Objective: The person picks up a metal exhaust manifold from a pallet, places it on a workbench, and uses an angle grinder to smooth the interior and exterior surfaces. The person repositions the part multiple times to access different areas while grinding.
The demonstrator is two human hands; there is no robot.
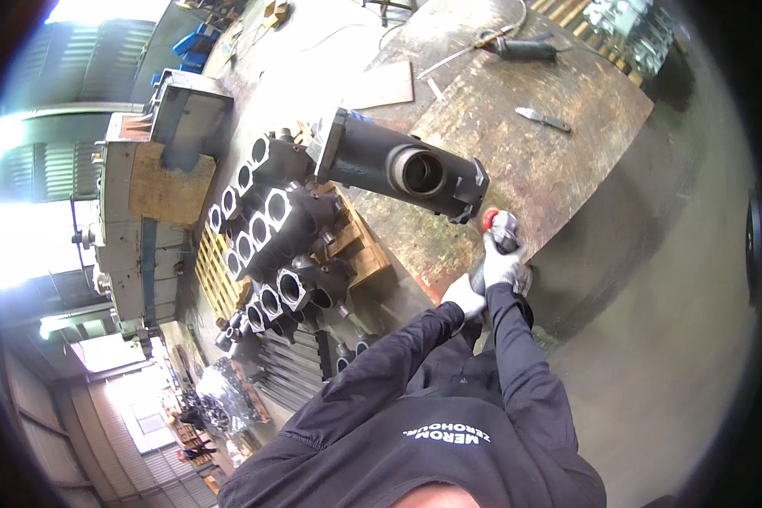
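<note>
Both my hands wear white gloves and grip a hand-held angle grinder at the near edge of the worktable (pixel 559 182). My left hand (pixel 463 296) is closed around the rear of its body. Further forward, my right hand (pixel 503 264) wraps around it behind the grey head of the angle grinder (pixel 505 227). The red disc (pixel 489 218) is close to the flanged end of a black metal pipe fitting (pixel 372 157); whether they touch I cannot tell. This fitting lies on the table, its round side port facing up.
Several similar black fittings (pixel 258 229) stand on wooden pallets (pixel 360 245) left of the table. Another dark power tool (pixel 523 49) and a knife-like hand tool (pixel 543 118) lie farther back on the tabletop. A large machine cabinet (pixel 120 245) stands at the left.
</note>
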